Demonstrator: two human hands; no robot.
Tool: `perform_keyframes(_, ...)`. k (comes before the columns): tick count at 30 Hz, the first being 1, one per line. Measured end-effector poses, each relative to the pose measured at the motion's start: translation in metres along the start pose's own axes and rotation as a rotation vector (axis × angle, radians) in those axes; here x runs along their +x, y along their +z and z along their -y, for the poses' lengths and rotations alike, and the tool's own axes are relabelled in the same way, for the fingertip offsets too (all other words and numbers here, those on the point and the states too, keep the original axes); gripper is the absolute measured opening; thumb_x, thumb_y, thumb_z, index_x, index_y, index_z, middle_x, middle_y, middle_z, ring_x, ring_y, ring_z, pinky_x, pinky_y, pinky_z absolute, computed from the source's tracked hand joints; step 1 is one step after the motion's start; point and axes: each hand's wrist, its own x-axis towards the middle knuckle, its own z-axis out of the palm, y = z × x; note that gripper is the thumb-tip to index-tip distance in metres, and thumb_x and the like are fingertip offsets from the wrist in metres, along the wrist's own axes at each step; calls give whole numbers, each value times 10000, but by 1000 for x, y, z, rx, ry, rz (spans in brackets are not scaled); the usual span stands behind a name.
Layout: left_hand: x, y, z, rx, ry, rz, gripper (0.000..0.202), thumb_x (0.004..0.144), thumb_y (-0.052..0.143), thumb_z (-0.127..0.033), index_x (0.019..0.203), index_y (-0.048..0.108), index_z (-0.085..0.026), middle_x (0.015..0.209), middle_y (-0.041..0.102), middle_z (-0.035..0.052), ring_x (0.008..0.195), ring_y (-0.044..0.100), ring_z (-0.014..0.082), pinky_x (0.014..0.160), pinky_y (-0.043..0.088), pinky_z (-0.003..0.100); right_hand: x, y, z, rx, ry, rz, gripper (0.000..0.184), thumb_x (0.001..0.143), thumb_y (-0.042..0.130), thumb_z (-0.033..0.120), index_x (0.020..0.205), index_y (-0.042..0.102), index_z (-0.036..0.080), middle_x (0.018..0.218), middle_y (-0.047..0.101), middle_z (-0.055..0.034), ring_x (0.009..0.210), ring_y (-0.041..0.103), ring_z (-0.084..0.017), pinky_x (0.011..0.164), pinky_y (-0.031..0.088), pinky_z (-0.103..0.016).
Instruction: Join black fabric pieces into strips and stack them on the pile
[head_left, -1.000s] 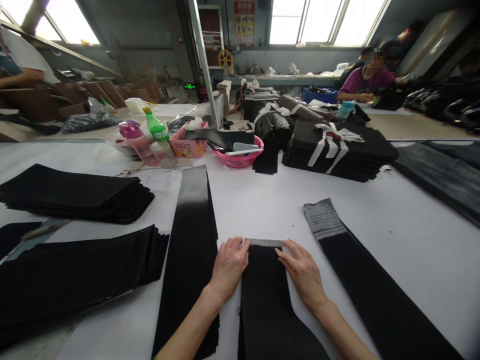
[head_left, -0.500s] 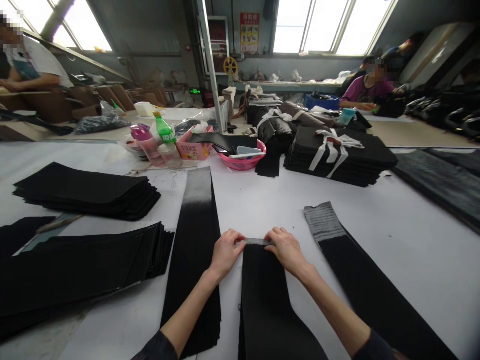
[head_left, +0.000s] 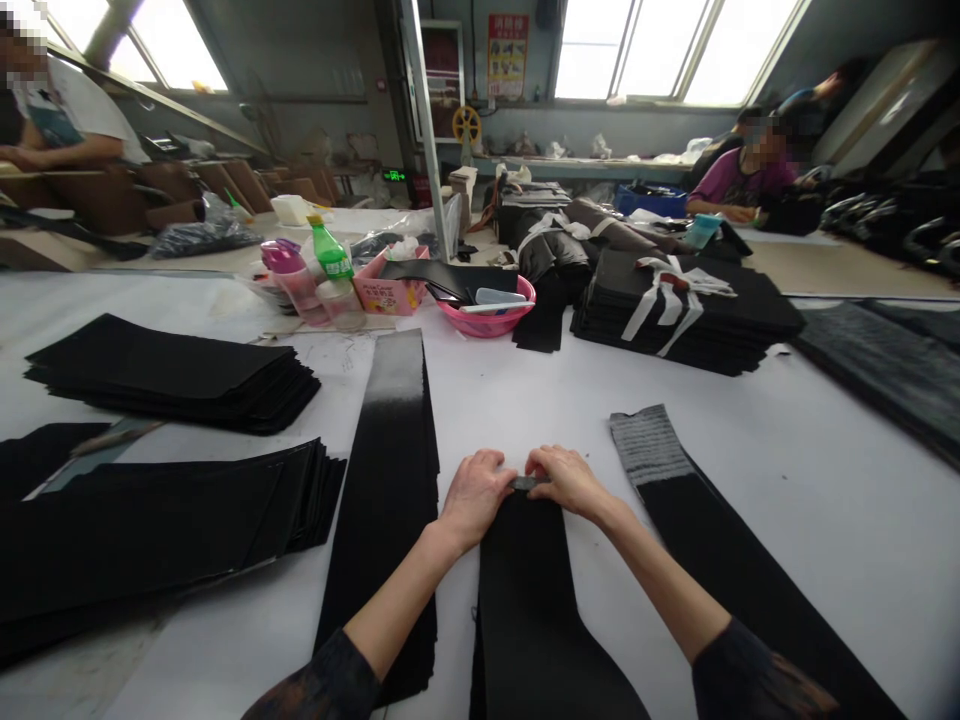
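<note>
A long black fabric strip (head_left: pixel 529 610) lies lengthwise on the white table (head_left: pixel 810 500) in front of me. Its far end has a grey band (head_left: pixel 527 483). My left hand (head_left: pixel 478 493) and my right hand (head_left: pixel 564 477) sit close together at that end, fingers curled and pinching the grey edge between them. A second black strip (head_left: pixel 390 470) lies just left of my left hand. A third strip with a grey ribbed end (head_left: pixel 651 445) lies to the right.
Stacks of black fabric pieces (head_left: pixel 176 370) fill the left side. A tied bundle (head_left: pixel 686 310) sits at the back right. A pink bowl (head_left: pixel 491 305), a green bottle (head_left: pixel 328 255) and pink containers stand at the back centre. Other people work at the far left and far right.
My hands went from lying flat on the strip's end to curled on its grey edge, then slid toward each other until almost touching.
</note>
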Motion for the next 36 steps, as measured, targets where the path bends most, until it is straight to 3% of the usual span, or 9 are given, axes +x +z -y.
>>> perform_keyframes(9, -2, -2, -3, 13, 88, -8, 123, 877, 564, -119, 955, 583, -212, 982, 574, 27, 992, 521, 187, 849, 461, 322, -16, 16, -11, 117, -77, -158, 52, 829, 671, 197, 827, 682, 247, 914, 636, -6, 925, 544, -179, 820, 423, -285)
perform_keyframes(19, -6, 6, -5, 107, 189, -38, 139, 949, 471, -176, 1004, 598, -193, 947, 566, 51, 999, 509, 209, 885, 446, 351, -26, 18, -14, 80, -289, -223, 285, 985, 441, 314, 876, 693, 236, 905, 659, -33, 879, 535, -174, 817, 443, -301)
perform_keyframes(27, -8, 14, -4, 169, 219, -80, 161, 957, 454, -177, 1003, 608, -173, 937, 575, 62, 956, 528, 211, 855, 462, 365, -30, 20, -14, -50, -375, -239, 208, 974, 465, 218, 1001, 671, 221, 955, 644, -43, 937, 535, -177, 856, 437, -317)
perform_keyframes(36, -11, 11, -6, 260, 278, -91, 184, 932, 493, -152, 1095, 578, -158, 956, 586, 72, 968, 554, 224, 830, 483, 364, -29, 18, -15, -101, -417, -242, 147, 944, 523, 184, 998, 659, 201, 963, 647, -44, 944, 545, -182, 838, 449, -321)
